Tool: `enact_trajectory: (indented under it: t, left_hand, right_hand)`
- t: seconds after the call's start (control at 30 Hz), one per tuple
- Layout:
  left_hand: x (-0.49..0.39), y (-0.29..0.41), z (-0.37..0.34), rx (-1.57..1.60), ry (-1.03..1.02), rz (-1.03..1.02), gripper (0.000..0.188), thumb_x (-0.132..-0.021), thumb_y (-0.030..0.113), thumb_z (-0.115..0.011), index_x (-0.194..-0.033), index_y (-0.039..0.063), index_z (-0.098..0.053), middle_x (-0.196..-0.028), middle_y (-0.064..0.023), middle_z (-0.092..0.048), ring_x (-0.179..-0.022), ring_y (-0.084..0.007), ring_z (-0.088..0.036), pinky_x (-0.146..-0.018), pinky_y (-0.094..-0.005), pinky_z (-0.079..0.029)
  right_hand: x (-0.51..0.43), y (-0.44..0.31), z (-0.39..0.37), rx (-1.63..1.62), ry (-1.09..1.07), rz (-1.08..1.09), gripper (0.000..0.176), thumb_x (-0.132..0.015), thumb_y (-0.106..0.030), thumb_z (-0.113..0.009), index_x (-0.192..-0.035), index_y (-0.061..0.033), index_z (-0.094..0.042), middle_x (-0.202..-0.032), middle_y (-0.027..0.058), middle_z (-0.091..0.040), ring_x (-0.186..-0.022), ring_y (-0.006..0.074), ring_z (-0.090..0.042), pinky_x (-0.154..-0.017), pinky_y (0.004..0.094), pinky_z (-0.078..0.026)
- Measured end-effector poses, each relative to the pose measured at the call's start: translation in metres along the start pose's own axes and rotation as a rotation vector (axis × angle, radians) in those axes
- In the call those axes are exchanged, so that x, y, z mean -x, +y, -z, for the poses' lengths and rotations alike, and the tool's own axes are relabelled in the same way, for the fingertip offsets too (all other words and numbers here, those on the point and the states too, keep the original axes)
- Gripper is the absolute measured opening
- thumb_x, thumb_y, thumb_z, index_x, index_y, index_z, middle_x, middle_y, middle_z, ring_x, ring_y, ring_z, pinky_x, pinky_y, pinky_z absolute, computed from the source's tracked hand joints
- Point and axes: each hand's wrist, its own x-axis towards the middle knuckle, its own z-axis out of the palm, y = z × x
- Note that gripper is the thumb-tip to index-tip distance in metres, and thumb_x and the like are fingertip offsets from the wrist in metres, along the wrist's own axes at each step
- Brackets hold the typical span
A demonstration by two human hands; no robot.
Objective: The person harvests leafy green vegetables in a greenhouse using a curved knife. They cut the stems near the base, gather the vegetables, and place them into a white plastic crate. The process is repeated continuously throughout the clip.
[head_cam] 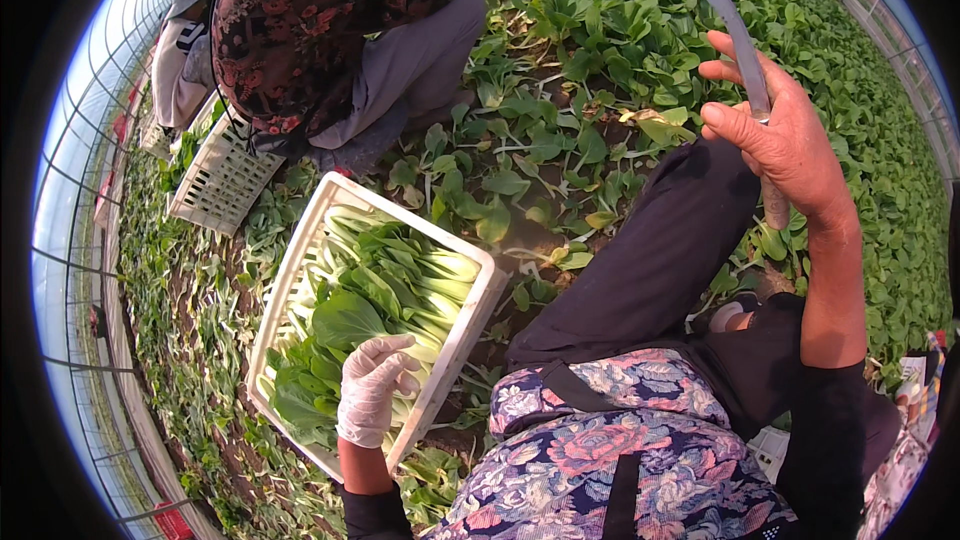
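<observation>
My right hand [787, 135], bare, holds a knife with a curved metal blade [726, 15]; its worn handle [775, 204] sticks out below the palm. The blade points up and away over the leafy plants. On my left hand [377, 382] is a thin whitish glove; it hovers over the near part of a cream plastic crate [491, 277], fingers partly curled, and whether it touches the leaves is unclear. Bok choy heads [349, 319] with pale stems and green leaves fill much of this crate.
A co-worker in a dark floral top [289, 37] crouches beyond the crate, beside another slatted crate [225, 176]. Part of another person [176, 75] shows behind. Growing bok choy [892, 240] covers the right side; cut leaves [217, 330] litter the soil at left, by the greenhouse wall.
</observation>
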Motion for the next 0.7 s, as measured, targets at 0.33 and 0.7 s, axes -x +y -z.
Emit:
enact_trajectory:
  t: [0.33,0.7]
  left_hand:
    - [-0.172,0.019,0.003,0.354,0.026,0.105,0.035,-0.096,0.035,-0.063,-0.106,0.002,-0.062,-0.087,-0.0052,-0.065,-0.075,-0.0169,-0.062,-0.063,-0.0274,-0.051]
    - [-0.244,0.014,0.027,-0.033,0.276,0.253,0.064,-0.083,0.040,-0.074,-0.133,0.007,-0.049,-0.128,-0.0109,-0.056,-0.114,-0.0275,-0.056,-0.100,-0.0405,-0.042]
  right_hand:
    - [0.013,0.141,0.146,0.297,-0.017,-0.442,0.029,-0.091,-0.022,-0.067,-0.106,0.0021,-0.059,-0.083,0.0020,-0.056,-0.066,0.0107,-0.055,-0.062,0.0290,-0.049]
    - [0.119,0.298,0.245,0.505,-0.426,-1.256,0.027,-0.089,-0.020,-0.064,-0.080,0.0053,-0.065,-0.068,0.0146,-0.067,-0.056,0.0210,-0.066,-0.051,0.0352,-0.052]
